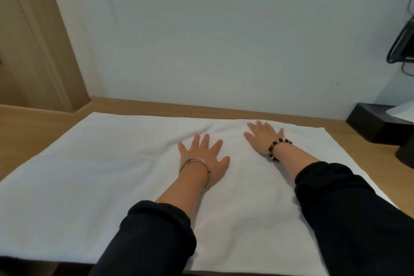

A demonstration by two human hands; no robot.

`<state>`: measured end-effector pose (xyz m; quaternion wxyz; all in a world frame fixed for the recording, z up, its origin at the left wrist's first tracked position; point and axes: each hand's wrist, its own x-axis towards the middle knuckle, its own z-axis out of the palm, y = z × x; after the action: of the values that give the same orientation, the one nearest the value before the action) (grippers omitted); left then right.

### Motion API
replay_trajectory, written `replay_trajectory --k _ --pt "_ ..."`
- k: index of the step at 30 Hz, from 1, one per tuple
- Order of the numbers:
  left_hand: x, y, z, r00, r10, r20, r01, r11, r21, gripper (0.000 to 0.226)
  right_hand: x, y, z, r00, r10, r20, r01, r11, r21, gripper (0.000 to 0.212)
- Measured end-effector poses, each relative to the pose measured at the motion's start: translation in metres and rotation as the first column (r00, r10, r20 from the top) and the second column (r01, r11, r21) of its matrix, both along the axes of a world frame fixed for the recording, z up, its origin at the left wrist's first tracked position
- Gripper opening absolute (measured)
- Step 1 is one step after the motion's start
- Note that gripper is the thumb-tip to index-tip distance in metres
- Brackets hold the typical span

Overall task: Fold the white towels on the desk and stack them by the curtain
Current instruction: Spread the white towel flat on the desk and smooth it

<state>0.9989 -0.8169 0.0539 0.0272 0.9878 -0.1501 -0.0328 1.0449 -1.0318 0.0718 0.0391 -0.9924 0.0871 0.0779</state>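
A large white towel (94,177) lies spread flat over most of the wooden desk (29,127), its near edge hanging at the desk's front. My left hand (205,157), with a metal bangle on the wrist, presses palm down on the towel's middle, fingers spread. My right hand (263,138), with a beaded bracelet, lies flat on the towel a little farther back and to the right. A low ridge in the cloth runs between the two hands. No curtain shows.
A black box (378,124) with white paper in it stands at the desk's right back corner, next to a dark round object (405,155). A white wall rises behind the desk. A wooden panel (33,36) stands at the left.
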Motion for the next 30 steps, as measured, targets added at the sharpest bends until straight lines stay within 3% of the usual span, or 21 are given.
replay_trajectory --k 4,9,12,20,25,27,30 --pt "-0.001 0.0 0.002 1.0 -0.002 -0.009 0.002 1.0 -0.005 0.064 -0.01 -0.016 0.01 0.947 -0.316 -0.061 0.315 0.949 -0.036 0.065" --pt "-0.003 0.0 0.004 1.0 0.006 -0.01 -0.006 1.0 -0.02 0.067 -0.021 0.034 0.014 0.992 -0.122 0.039 0.119 0.99 0.08 0.066" --pt "-0.004 0.0 0.006 1.0 0.012 -0.01 -0.012 1.0 -0.027 0.068 -0.032 0.047 -0.002 0.996 -0.091 -0.005 0.091 0.995 0.049 0.065" --pt "-0.007 0.0 0.009 1.0 0.015 -0.007 -0.016 0.999 -0.032 0.067 -0.034 0.045 -0.01 0.994 -0.085 0.064 0.084 0.996 0.022 0.061" --pt "-0.006 0.0 0.007 1.0 0.007 -0.014 -0.007 1.0 -0.026 0.067 -0.032 0.021 -0.008 0.998 0.015 0.057 -0.018 0.999 0.044 0.058" --pt "-0.004 -0.001 0.006 1.0 0.002 -0.012 -0.002 0.999 -0.033 0.066 -0.031 -0.005 -0.007 0.987 -0.147 0.072 0.146 0.989 0.014 0.058" --pt "-0.003 -0.001 0.005 1.0 0.0 -0.005 0.0 0.999 -0.044 0.066 -0.028 -0.038 0.002 0.84 -0.542 0.002 0.542 0.84 0.003 0.062"
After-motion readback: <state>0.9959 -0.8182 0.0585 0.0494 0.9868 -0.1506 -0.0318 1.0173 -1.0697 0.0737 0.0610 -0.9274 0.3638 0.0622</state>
